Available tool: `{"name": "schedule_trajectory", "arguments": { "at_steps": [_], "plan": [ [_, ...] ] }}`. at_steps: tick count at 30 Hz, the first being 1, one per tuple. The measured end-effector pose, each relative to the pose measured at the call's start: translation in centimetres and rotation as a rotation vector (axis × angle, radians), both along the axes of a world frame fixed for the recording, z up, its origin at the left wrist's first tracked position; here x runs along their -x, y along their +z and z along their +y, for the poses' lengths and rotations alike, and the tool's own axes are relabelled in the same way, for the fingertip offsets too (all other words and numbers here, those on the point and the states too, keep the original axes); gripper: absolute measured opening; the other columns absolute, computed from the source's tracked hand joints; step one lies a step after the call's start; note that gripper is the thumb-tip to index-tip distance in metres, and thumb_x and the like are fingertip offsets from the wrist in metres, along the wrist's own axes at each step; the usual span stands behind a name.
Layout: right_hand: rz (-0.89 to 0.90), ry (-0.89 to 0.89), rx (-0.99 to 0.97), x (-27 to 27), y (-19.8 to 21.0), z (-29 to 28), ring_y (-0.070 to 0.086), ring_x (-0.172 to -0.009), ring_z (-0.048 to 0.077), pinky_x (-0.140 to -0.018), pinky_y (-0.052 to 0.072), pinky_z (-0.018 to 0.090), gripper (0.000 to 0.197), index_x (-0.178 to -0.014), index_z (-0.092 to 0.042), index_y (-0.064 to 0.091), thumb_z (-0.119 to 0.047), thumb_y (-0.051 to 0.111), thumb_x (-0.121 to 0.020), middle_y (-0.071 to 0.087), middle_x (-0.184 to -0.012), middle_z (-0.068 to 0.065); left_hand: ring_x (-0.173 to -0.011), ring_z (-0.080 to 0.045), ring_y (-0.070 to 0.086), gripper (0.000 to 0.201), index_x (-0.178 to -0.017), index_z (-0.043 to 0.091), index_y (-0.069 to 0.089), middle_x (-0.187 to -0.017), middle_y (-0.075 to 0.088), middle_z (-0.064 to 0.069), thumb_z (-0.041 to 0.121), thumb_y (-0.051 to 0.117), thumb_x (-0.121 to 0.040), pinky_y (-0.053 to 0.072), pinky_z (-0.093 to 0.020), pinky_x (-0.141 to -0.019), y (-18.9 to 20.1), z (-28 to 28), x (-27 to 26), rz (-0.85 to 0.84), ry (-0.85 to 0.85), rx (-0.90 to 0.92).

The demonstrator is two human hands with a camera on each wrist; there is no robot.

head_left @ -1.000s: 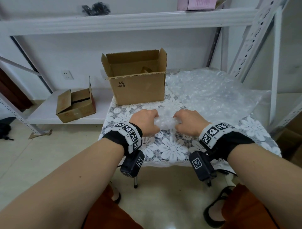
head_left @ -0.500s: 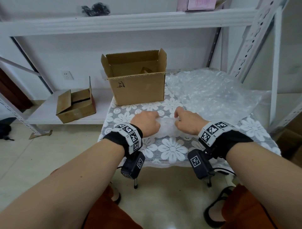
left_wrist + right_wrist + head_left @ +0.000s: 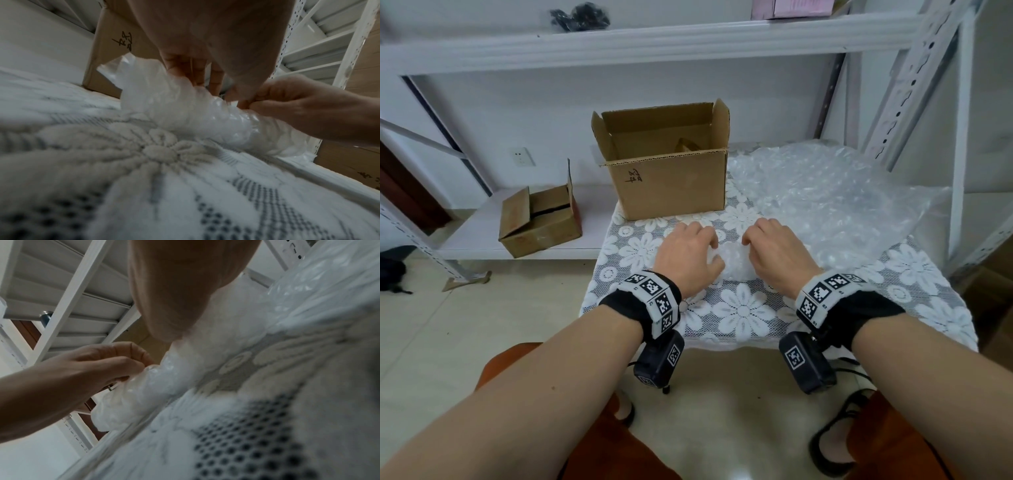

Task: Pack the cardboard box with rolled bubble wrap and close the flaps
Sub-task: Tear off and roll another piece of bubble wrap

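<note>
A roll of clear bubble wrap [image 3: 732, 265] lies on the flowered lace tablecloth [image 3: 739, 313] between my hands. My left hand [image 3: 690, 253] grips its left end with fingers curled over the top. My right hand [image 3: 774, 253] grips the right end the same way. In the left wrist view the roll [image 3: 185, 112] looks crumpled, with the right hand [image 3: 298, 107] pinching it. In the right wrist view the left hand [image 3: 92, 368] curls on the roll [image 3: 152, 391]. Just beyond my hands the brown cardboard box [image 3: 667, 178] stands upright with its flaps open.
A loose heap of bubble wrap sheets [image 3: 825, 198] covers the table's right half. A smaller cardboard box [image 3: 541, 222] sits on the low shelf to the left. White shelf uprights [image 3: 959, 137] stand at the right, and a shelf board [image 3: 654, 44] runs overhead.
My fingers have moved from squeezing the wrap between two fists to reaching over its far side. The wrap now lies longer and flatter under both hands.
</note>
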State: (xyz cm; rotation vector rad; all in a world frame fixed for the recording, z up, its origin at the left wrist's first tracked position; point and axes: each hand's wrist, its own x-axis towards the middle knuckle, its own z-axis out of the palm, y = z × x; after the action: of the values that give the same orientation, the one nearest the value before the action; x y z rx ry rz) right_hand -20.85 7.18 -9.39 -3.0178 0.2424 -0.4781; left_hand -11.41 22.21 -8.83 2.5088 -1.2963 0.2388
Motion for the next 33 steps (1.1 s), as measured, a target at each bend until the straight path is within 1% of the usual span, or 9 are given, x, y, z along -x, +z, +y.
{"name": "schedule_trajectory", "arguments": {
  "at_steps": [4, 8, 11, 14, 16, 21, 25, 29, 33],
  "plan": [
    [0.141, 0.005, 0.0, 0.9, 0.5, -0.3, 0.048, -0.106, 0.023, -0.098, 0.035, 0.039, 0.057, -0.116, -0.012, 0.056, -0.047, 0.027, -0.081, 0.054, -0.111, 0.005, -0.115, -0.018, 0.039, 0.055, -0.129, 0.025, 0.045, -0.126, 0.049, 0.004, 0.045, 0.06, -0.079, 0.034, -0.034, -0.1, -0.2, 0.4, 0.1, 0.036, -0.031, -0.169],
    [0.354, -0.044, 0.062, 1.0, 0.8, -0.5, 0.029, -0.132, 0.022, -0.114, 0.014, 0.054, 0.068, -0.137, -0.024, 0.037, -0.048, 0.057, -0.076, 0.04, -0.137, 0.001, -0.129, -0.018, 0.033, 0.068, -0.142, 0.028, 0.031, -0.141, 0.039, 0.003, 0.024, 0.062, -0.082, 0.031, -0.037, -0.109, -0.5, 0.5, -0.1, 0.089, -0.037, -0.27],
    [0.483, -0.193, 0.046, 0.4, 1.4, -0.7, 0.023, -0.137, 0.028, -0.109, 0.013, 0.065, 0.08, -0.14, -0.032, 0.03, -0.028, 0.07, -0.071, 0.03, -0.144, 0.004, -0.129, -0.019, 0.036, 0.074, -0.142, 0.03, 0.031, -0.141, 0.041, 0.004, 0.018, 0.067, -0.08, 0.033, -0.039, -0.109, -0.4, 0.2, -0.3, 0.122, -0.013, -0.297],
    [0.514, -0.255, 0.006, 0.1, 1.7, -0.8, 0.032, -0.129, 0.03, -0.099, 0.04, 0.052, 0.081, -0.14, -0.031, 0.029, -0.016, 0.072, -0.074, 0.033, -0.139, 0.008, -0.121, -0.02, 0.043, 0.073, -0.138, 0.032, 0.036, -0.133, 0.048, 0.004, 0.016, 0.071, -0.076, 0.039, -0.038, -0.104, -0.2, -0.2, -0.4, 0.159, 0.011, -0.281],
    [0.503, -0.235, -0.047, 0.1, 1.7, -0.9, 0.037, -0.123, 0.03, -0.089, 0.048, 0.042, 0.078, -0.139, -0.029, 0.032, -0.013, 0.073, -0.074, 0.038, -0.132, 0.009, -0.116, -0.022, 0.047, 0.066, -0.133, 0.031, 0.041, -0.126, 0.052, 0.003, 0.016, 0.071, -0.077, 0.043, -0.037, -0.098, 0.0, -0.3, -0.5, 0.201, 0.026, -0.27],
    [0.479, -0.156, -0.202, -0.4, 3.3, -0.6, 0.05, -0.115, 0.03, -0.091, 0.046, 0.04, 0.063, -0.134, -0.029, 0.04, -0.022, 0.069, -0.079, 0.045, -0.125, 0.007, -0.102, -0.022, 0.057, 0.048, -0.122, 0.021, 0.052, -0.112, 0.06, -0.001, 0.014, 0.068, -0.078, 0.048, -0.033, -0.083, 1.3, -0.6, -0.2, 0.308, -0.002, -0.223],
    [0.445, -0.096, -0.342, -1.1, 4.6, -0.1, 0.057, -0.1, 0.023, -0.077, 0.046, 0.03, 0.063, -0.131, -0.024, 0.045, -0.014, 0.072, -0.075, 0.054, -0.12, 0.004, -0.098, -0.02, 0.056, 0.056, -0.124, 0.02, 0.05, -0.111, 0.06, -0.001, 0.012, 0.073, -0.074, 0.047, -0.03, -0.079, 1.6, -0.8, 0.0, 0.42, -0.006, -0.141],
    [0.368, -0.105, -0.665, -1.2, 4.2, -0.2, 0.056, -0.104, 0.025, -0.079, 0.052, 0.033, 0.066, -0.133, -0.016, 0.043, -0.005, 0.071, -0.074, 0.055, -0.117, 0.006, -0.097, -0.019, 0.053, 0.062, -0.13, 0.02, 0.046, -0.109, 0.055, 0.0, 0.015, 0.074, -0.075, 0.046, -0.029, -0.081, 1.6, -1.0, 0.1, 0.597, 0.046, 0.022],
    [0.296, -0.108, -0.894, -1.2, 4.4, 0.1, 0.056, -0.099, 0.023, -0.066, 0.049, 0.024, 0.062, -0.132, -0.008, 0.041, 0.0, 0.069, -0.076, 0.052, -0.115, 0.008, -0.096, -0.017, 0.051, 0.07, -0.133, 0.02, 0.044, -0.108, 0.049, 0.001, 0.011, 0.077, -0.073, 0.043, -0.025, -0.077, 1.9, -1.2, -0.3, 0.763, 0.058, 0.182]
  ]
}}
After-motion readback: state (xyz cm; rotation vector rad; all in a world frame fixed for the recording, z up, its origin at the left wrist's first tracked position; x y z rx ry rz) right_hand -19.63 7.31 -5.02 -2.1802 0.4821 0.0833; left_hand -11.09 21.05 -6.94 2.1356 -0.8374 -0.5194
